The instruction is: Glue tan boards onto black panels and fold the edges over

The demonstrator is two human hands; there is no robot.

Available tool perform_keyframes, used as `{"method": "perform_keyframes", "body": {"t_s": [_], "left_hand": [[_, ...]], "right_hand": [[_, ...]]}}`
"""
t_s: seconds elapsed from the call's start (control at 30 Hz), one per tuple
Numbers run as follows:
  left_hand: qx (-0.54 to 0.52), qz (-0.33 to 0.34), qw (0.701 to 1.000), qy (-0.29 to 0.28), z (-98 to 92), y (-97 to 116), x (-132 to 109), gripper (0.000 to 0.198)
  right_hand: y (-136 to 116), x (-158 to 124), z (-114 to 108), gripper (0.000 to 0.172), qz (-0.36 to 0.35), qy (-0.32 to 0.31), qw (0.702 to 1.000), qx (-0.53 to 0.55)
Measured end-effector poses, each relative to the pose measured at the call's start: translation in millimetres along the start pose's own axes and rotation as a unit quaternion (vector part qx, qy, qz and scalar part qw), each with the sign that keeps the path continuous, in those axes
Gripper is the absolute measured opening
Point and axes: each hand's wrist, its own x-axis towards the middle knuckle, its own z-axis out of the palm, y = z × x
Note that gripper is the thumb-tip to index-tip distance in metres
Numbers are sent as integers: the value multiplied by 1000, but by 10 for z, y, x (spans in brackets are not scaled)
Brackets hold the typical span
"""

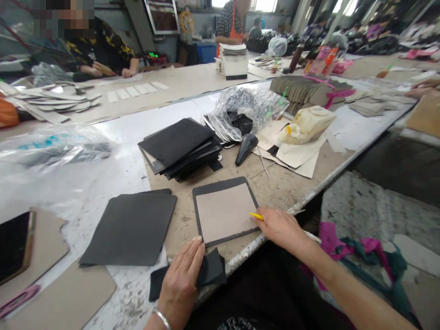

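Note:
In front of me lies a black-edged panel [198, 220] with a beige sheet [223, 208] on its face. My left hand [184, 277] rests with its fingers stretched out flat, fingertips at the panel's near left corner. Under and beside that hand are black strips [211, 268]. My right hand [280, 229] is closed around a thin tool with a yellow pointed tip [256, 216], at the panel's right edge; the hand covers most of the tool. Left of the panel, dark grey panels [132, 229] lie stacked.
Behind the panel stand a pile of black panels [178, 142], a dark cone-shaped piece [246, 149] and a yellowish plastic bottle [309, 126]. A phone [13, 245] and a pink-handled tool [19, 300] lie at left. Co-workers are across the table. The table edge [292, 208] runs along my right.

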Motion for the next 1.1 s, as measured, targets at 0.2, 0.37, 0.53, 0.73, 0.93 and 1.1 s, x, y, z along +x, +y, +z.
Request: {"method": "perform_keyframes", "body": {"t_s": [0.2, 0.37, 0.53, 0.73, 0.93, 1.1], "left_hand": [[-5, -10, 1000, -6, -24, 16, 23, 49], [-30, -27, 999, -23, -31, 23, 28, 44], [-44, -44, 997, -44, -21, 24, 8, 46], [-50, -40, 997, -46, -17, 19, 2, 44], [-47, -38, 997, -43, -33, 17, 16, 45], [-39, -38, 998, -39, -39, 28, 8, 49]], "right_hand": [[-4, 1, 21, 27, 4, 3, 1000, -10], [-6, 26, 45, 29, 16, -13, 1000, -23], [-18, 9, 47, 28, 12, -4, 1000, -26], [-8, 9, 69, 28, 16, -2, 1000, -24], [0, 18, 87, 29, 13, 6, 1000, -25], [1, 25, 95, 26, 21, 7, 1000, -19]]}}
